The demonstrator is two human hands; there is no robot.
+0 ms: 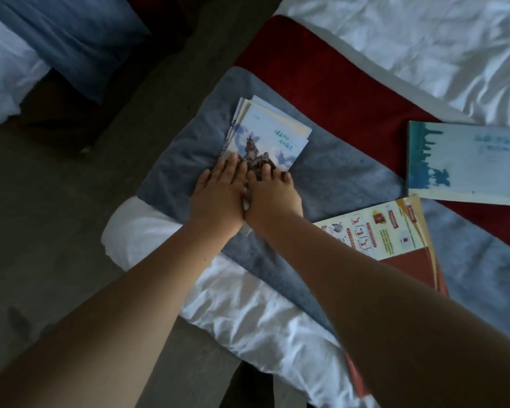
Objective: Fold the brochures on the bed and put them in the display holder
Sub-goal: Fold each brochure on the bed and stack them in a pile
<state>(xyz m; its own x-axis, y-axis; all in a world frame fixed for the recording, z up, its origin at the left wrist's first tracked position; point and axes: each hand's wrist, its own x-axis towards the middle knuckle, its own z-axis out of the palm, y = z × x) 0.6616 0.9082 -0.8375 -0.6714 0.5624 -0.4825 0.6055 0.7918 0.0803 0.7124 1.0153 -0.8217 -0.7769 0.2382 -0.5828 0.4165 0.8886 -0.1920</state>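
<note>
A folded brochure (270,139) with a sky and statue picture lies on top of a small stack on the grey blanket (336,172) at the bed's corner. My left hand (218,195) and my right hand (271,195) lie side by side, fingers straight, pressing flat on the near end of that brochure. To the right lie a pale blue brochure (465,163) and a yellow and red open brochure (380,228) on more sheets. I see no display holder.
A red bed runner (336,83) crosses the white sheets (424,39) beyond the blanket. Dark floor (71,231) lies to the left. A second bed with a blue pillow (71,33) stands at the top left.
</note>
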